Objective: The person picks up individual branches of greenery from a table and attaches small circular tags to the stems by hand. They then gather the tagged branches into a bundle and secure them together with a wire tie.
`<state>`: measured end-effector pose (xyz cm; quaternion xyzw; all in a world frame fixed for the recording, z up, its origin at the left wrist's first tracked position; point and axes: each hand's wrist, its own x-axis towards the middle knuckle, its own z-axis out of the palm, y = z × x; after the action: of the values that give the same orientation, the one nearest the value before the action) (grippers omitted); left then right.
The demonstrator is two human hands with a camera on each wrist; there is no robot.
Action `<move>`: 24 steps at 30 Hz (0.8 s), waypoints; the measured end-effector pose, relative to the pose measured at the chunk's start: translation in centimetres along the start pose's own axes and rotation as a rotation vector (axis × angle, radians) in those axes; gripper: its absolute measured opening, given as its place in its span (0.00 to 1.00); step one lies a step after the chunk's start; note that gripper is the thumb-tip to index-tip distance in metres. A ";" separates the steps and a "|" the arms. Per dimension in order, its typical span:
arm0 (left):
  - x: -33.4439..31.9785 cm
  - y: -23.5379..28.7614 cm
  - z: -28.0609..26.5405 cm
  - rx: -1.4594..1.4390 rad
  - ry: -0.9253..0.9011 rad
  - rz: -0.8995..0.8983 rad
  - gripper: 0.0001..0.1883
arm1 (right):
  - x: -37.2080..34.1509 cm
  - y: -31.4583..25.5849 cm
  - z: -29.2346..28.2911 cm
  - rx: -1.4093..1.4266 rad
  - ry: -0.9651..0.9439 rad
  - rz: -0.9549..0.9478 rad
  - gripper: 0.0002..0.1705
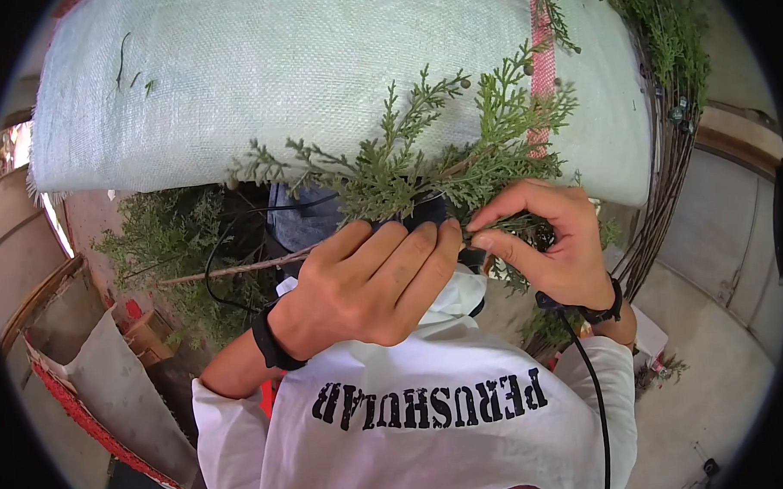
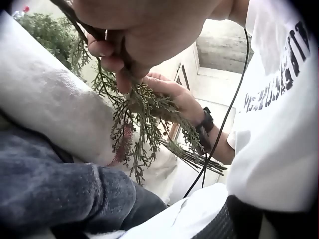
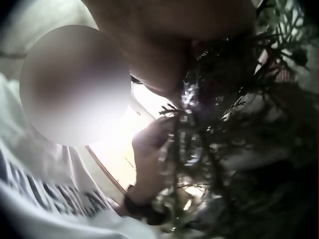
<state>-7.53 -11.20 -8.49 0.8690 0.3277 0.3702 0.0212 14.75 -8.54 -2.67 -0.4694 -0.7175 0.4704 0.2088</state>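
Note:
In the head view a leafy green branch (image 1: 389, 171) lies across the near edge of a white woven sack, its bare brown stem (image 1: 237, 269) running out to the left. My left hand (image 1: 367, 284) grips the stem, fingers curled over it. Close to its fingertips, my right hand (image 1: 551, 243) pinches the branch between thumb and forefinger. Seen from the left wrist, the left hand (image 2: 144, 30) is curled round the stem and leafy sprigs (image 2: 144, 109) hang below, with the right hand (image 2: 174, 97) behind them. Leaves (image 3: 234, 119) blur much of the right wrist view.
The large white sack (image 1: 274, 85) with a red stripe fills the upper middle. A bundle of long stems (image 1: 665, 175) stands along its right side. More greenery (image 1: 180, 243) lies at the left, near a red-edged panel (image 1: 125, 383). A black cable (image 1: 599, 392) hangs from the right wrist.

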 end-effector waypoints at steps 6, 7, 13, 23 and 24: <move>-0.4 0.2 0.3 -0.031 0.023 -0.030 0.12 | -1.0 -1.1 -0.2 -0.817 0.123 -0.625 0.11; -0.3 0.3 0.3 -0.036 0.035 -0.037 0.13 | -1.3 -1.3 0.0 -0.816 0.124 -0.624 0.11; 0.4 0.7 -0.5 -0.017 -0.001 -0.058 0.11 | -2.8 -0.9 1.1 -1.173 0.297 -0.812 0.10; 0.0 0.1 -0.3 -0.071 0.056 -0.062 0.11 | -5.0 -0.9 -3.0 -0.567 0.275 -0.556 0.10; -0.3 0.1 -0.7 -0.086 0.058 -0.084 0.12 | -5.4 -0.8 -3.8 -0.487 0.400 -0.484 0.09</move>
<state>-8.05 -11.62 -8.18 0.8417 0.3481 0.4076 0.0648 19.71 -11.48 0.61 -0.4049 -0.8432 0.1230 0.3317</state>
